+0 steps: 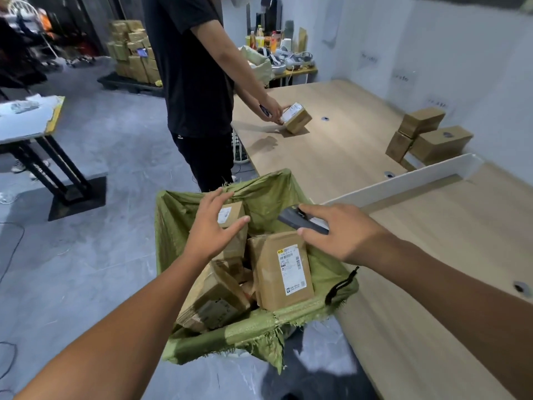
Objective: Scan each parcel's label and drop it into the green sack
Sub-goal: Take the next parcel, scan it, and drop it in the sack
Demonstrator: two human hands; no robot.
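The green sack (176, 217) stands open at the table's near end, holding several brown cardboard parcels. A large parcel (281, 272) with a white label leans upright inside it. My left hand (215, 226) hovers over the sack with fingers spread, just in front of a small labelled parcel (232, 213); it holds nothing. My right hand (337, 229) is above the sack's right side, shut on a dark handheld scanner (300, 220).
A long wooden table (360, 157) runs along the right with a white divider (403, 180). Three boxes (427, 137) sit stacked by the wall. Another person (196, 82) in black tilts a parcel (297, 118) on the table. A pallet of boxes (132, 53) stands behind.
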